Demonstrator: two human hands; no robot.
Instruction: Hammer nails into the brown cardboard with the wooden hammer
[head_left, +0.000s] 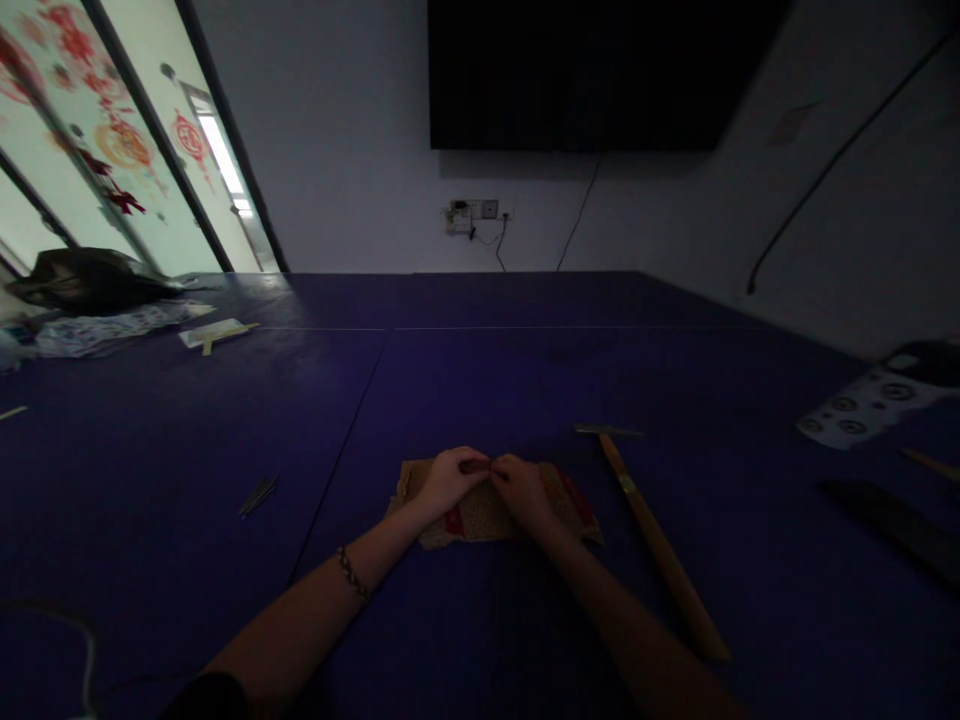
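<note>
A torn piece of brown cardboard (487,522) with red patches lies on the dark blue table. Over its upper middle, my left hand (450,480) and my right hand (523,488) meet at the fingertips. Both hands pinch a small dark reddish-brown object (475,466) between them; its exact shape is hard to tell in the dim light. To the right of the cardboard lies a hammer (660,540) with a wooden handle and a thin metal head. Several nails (259,495) are in a small pile on the left.
The blue table (487,370) reaches back to the wall. At the right are a patterned white item (851,415) and a dark flat object (892,525). A black bag (94,280) and a white packet (217,332) sit far left. A cable (88,640) curves at the lower left.
</note>
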